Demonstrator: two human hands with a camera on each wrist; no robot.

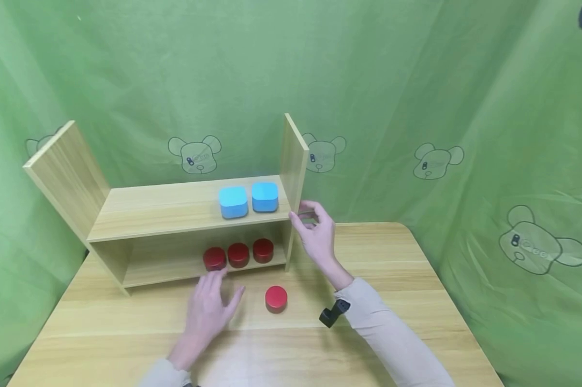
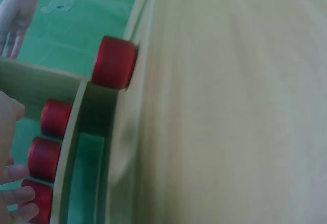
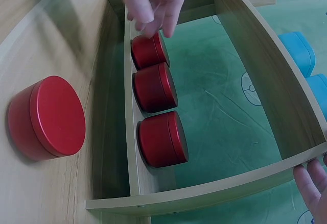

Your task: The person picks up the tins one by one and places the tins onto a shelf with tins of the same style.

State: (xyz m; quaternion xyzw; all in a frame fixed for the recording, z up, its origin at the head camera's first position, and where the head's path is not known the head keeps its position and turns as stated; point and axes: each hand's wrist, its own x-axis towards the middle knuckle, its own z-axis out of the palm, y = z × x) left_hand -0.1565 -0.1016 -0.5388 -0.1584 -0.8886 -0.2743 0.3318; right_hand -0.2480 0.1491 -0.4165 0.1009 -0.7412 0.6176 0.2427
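A light wooden shelf (image 1: 150, 207) with two raised side panels stands on the table. My right hand (image 1: 317, 234) holds its right side panel (image 1: 294, 161), thumb at the front edge; fingertips (image 3: 306, 180) show against that panel in the right wrist view. On the lower level sit three round red tins (image 1: 238, 255) in a row toward the right. My left hand (image 1: 208, 306) is in front of the leftmost tin (image 1: 215, 258), fingers spread and loosely bent, apparently gripping nothing. Another red tin (image 1: 276, 299) stands on the table before the shelf, between the hands.
Two blue rounded boxes (image 1: 233, 202) (image 1: 264, 196) sit on the upper level near the right panel. The wooden table (image 1: 392, 258) extends to the right of the shelf. A green curtain (image 1: 378, 86) with bear-head drawings hangs behind and at the sides.
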